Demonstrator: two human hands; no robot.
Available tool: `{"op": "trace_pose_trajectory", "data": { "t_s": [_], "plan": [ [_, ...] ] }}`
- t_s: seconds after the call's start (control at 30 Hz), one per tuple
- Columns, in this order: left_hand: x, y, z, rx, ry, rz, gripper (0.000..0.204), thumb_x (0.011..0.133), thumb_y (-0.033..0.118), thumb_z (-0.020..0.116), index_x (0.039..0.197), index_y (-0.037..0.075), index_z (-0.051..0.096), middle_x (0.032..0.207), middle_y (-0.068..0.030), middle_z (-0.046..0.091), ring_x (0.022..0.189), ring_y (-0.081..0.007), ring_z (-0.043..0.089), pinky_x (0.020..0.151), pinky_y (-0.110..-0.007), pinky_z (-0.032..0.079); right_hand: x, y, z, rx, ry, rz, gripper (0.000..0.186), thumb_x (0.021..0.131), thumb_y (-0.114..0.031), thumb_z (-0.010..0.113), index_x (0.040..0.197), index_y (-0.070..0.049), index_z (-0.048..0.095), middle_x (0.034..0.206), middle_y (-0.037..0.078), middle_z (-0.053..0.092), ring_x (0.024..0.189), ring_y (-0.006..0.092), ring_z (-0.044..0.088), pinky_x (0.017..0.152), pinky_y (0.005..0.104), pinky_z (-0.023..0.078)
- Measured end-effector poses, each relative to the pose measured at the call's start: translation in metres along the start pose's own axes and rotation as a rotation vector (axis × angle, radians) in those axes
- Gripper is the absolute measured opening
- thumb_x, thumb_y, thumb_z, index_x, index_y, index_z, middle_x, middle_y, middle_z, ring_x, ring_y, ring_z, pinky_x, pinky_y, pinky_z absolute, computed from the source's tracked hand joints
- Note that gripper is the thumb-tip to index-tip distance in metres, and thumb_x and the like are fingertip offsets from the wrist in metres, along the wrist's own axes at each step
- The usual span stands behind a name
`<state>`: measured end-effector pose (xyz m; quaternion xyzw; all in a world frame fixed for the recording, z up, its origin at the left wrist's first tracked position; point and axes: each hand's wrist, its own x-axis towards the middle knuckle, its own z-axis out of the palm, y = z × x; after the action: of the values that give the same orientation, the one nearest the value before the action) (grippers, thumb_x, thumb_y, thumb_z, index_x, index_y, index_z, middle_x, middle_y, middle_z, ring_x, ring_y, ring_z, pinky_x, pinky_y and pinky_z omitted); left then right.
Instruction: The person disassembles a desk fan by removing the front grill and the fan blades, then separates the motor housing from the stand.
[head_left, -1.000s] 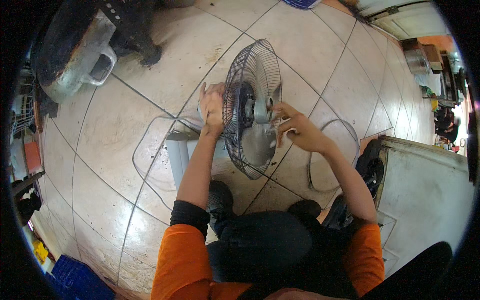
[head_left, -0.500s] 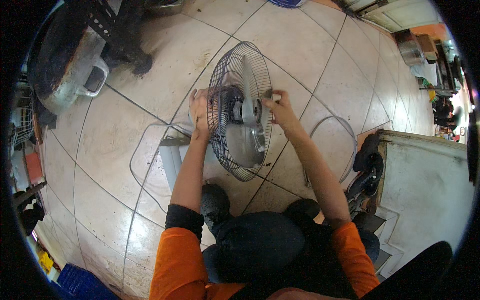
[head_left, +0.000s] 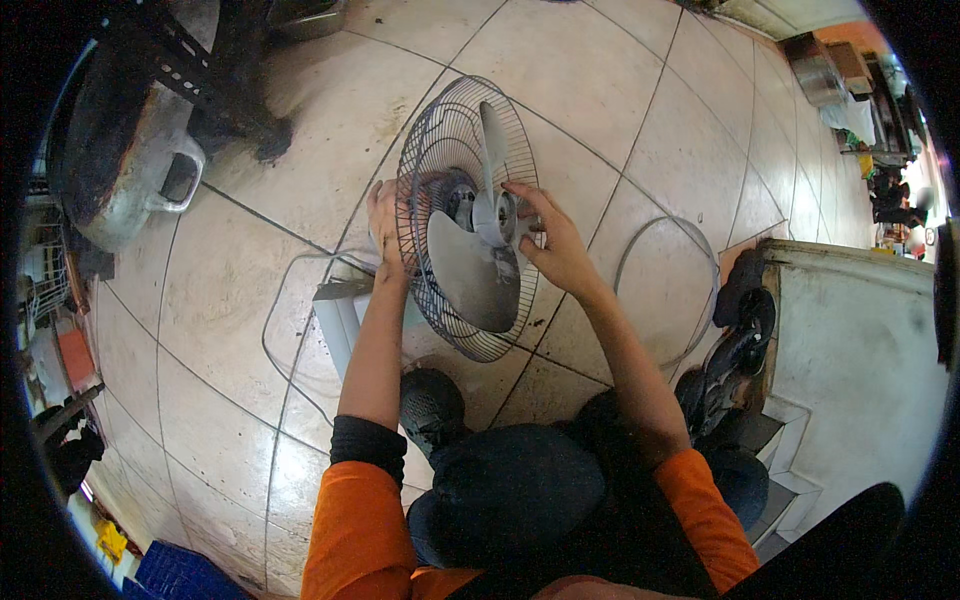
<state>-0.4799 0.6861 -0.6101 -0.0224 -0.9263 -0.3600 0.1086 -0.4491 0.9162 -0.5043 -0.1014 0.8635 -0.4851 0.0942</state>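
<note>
Tiled floor; left hand behind fan guard, grip hidden; right hand spread around blade hub.

I can see dull grey blades in a dark, fine-lined wire cage at the dial's centre, orange sleeves near seven and half past four, a black cuff at seven, a scuffed silver pot at ten, and cream tiles crossed by dark lines all round.
</note>
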Motion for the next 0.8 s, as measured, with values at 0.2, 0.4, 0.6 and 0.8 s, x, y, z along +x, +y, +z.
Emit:
{"op": "trace_pose_trajectory", "data": {
  "t_s": [0.2,0.4,0.6,0.8],
  "plan": [
    [0.009,0.012,-0.014,-0.013,-0.039,-0.005,0.032,0.089,0.024,0.049,0.106,0.004,0.067,0.104,-0.0159,0.067,0.103,-0.0345,0.059,0.106,-0.047,0.035,-0.005,-0.017,-0.021,0.055,-0.252,0.592,0.031,0.077,0.004,0.047,0.106,0.004,0.056,0.072,0.012,0.064,0.050,0.0169,0.058,0.048,0.0320,0.049],
    [0.003,0.007,-0.005,0.051,0.031,-0.030,0.032,0.092,0.025,0.047,0.108,0.005,0.067,0.106,-0.0165,0.067,0.105,-0.0357,0.058,0.105,-0.047,0.036,-0.001,-0.013,-0.059,-0.057,-0.001,0.503,0.015,0.082,-0.006,0.054,0.093,0.001,0.062,0.081,0.018,0.068,0.054,0.0207,0.064,0.052,0.0341,0.050],
    [0.000,0.002,0.001,-0.113,0.028,-0.056,0.029,0.092,0.024,0.050,0.107,0.006,0.067,0.106,-0.0133,0.068,0.111,-0.0340,0.055,0.107,-0.046,0.033,-0.002,-0.004,-0.062,-0.173,0.005,0.308,0.024,0.081,-0.002,0.053,0.101,0.001,0.065,0.092,0.015,0.069,0.080,0.0237,0.067,0.073,0.0343,0.052],
    [-0.007,-0.009,0.009,-0.128,0.086,-0.026,0.028,0.094,0.023,0.050,0.110,0.004,0.064,0.109,-0.0138,0.065,0.108,-0.0333,0.055,0.105,-0.045,0.034,-0.005,0.010,-0.050,-0.161,-0.048,0.268,0.029,0.081,-0.004,0.057,0.108,-0.001,0.066,0.104,0.016,0.069,0.092,0.0288,0.066,0.083,0.0370,0.052]
  ]
}}
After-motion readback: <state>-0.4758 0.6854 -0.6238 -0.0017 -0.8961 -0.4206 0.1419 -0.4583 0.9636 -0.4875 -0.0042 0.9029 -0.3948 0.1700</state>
